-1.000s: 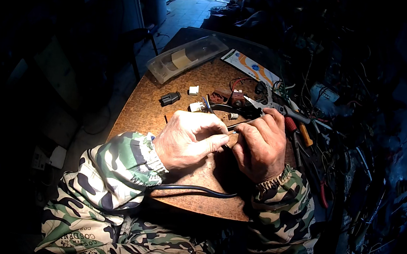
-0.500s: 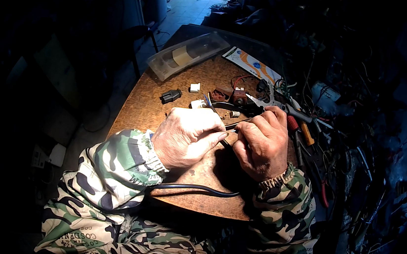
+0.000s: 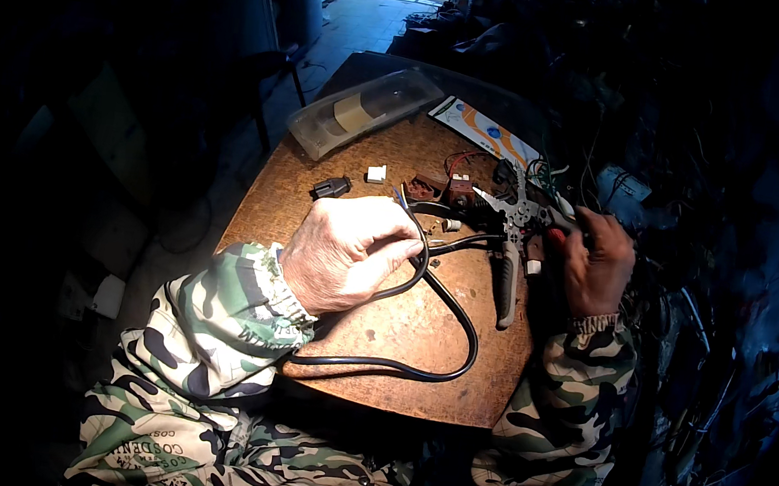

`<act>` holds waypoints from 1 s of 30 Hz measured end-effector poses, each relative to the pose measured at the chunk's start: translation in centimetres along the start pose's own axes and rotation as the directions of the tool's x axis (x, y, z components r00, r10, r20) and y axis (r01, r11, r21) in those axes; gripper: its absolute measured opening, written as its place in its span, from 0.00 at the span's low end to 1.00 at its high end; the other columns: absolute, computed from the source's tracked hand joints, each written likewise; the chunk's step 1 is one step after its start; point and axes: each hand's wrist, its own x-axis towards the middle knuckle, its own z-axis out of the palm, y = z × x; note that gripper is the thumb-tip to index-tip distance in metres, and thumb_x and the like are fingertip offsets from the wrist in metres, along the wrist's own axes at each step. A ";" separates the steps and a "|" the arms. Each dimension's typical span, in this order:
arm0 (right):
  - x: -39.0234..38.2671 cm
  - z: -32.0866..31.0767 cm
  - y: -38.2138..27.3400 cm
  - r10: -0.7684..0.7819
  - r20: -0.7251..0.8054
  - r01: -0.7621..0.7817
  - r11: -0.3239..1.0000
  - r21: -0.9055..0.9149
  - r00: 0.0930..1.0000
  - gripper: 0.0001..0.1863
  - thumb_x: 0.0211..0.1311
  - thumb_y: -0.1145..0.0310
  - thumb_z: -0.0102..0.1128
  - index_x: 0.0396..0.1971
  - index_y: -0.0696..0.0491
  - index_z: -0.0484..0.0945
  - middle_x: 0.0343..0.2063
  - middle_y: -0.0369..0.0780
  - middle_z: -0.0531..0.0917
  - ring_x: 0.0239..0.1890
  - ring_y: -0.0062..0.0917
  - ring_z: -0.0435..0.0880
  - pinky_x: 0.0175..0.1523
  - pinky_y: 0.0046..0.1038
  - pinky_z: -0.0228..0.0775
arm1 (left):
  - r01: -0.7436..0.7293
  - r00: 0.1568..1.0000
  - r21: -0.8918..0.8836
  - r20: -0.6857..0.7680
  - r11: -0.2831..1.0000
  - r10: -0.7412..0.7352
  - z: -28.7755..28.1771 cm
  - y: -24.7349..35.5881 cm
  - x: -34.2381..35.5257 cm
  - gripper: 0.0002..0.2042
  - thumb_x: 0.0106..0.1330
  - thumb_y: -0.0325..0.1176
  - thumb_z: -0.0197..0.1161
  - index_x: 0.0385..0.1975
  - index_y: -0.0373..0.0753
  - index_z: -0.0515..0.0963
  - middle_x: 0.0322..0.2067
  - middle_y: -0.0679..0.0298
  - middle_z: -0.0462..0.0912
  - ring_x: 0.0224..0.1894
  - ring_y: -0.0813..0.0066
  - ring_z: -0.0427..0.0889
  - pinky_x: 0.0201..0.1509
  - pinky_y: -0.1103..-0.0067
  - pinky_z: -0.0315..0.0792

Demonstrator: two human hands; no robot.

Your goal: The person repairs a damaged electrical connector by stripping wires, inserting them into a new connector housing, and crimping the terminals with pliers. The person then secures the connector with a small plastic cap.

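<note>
My left hand [image 3: 346,253] is closed on a black cable [image 3: 420,265], pinching it between thumb and fingers. Thin wire ends [image 3: 401,197] stick out past the fingers, a blue one among them. The cable loops down over the table and back under my left sleeve. At the table's right edge, my right hand [image 3: 601,265] has its fingers curled beside a grey-handled wire stripper [image 3: 508,274] and a red handle [image 3: 556,240]. What those fingers hold, I cannot make out. The stripper lies spread, one handle pointing toward me, the other toward my right hand.
Beyond my left hand lie a black connector [image 3: 330,187], a white connector [image 3: 376,174] and reddish-brown parts [image 3: 460,191]. A clear plastic tray [image 3: 319,141] and a printed packet [image 3: 487,132] lie farther back. Tangled wires [image 3: 685,322] fill the dark right side.
My right hand has left the cable end by my left hand and moved right to the tools. More of the cable loop and the stripper's near handle now show.
</note>
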 end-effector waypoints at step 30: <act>0.0 6.9 -11.9 -0.028 0.371 -0.075 0.963 0.260 0.928 0.15 0.55 0.64 0.67 0.31 0.63 0.82 0.25 0.52 0.83 0.29 0.45 0.85 0.36 0.40 0.76 | 0.293 0.841 -0.793 -0.052 0.534 -0.539 -1.9 -5.9 1.8 0.08 0.68 0.34 0.67 0.36 0.35 0.79 0.26 0.67 0.80 0.19 0.87 0.72 0.22 0.89 0.65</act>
